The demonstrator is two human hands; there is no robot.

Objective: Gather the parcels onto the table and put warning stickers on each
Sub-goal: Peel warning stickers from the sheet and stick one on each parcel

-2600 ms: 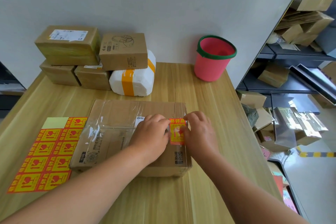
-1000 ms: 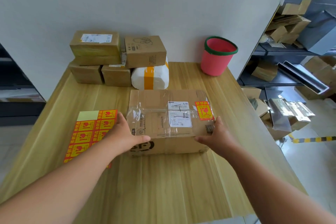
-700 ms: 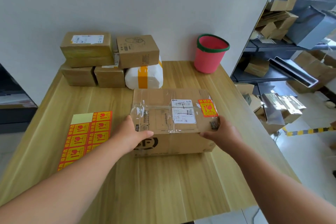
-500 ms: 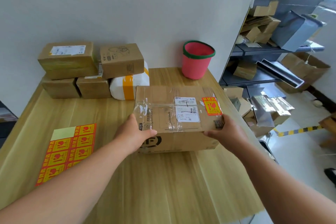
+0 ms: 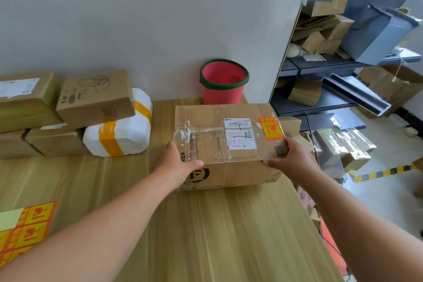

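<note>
Wooden table [image 5: 206, 236], left hand [image 5: 176, 167] and right hand [image 5: 290, 160] clamped on taped parcel [image 5: 219, 144], cluttered shelves [image 5: 332, 98] beside

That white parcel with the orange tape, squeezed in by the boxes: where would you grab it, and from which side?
Probably by its two rounded ends, coming from the front. The white parcel lies on its side with a tilted cardboard box leaning on its top and a lower box against its left end, so its front and right faces are the open ones. Lift the tilted box off first.
</note>
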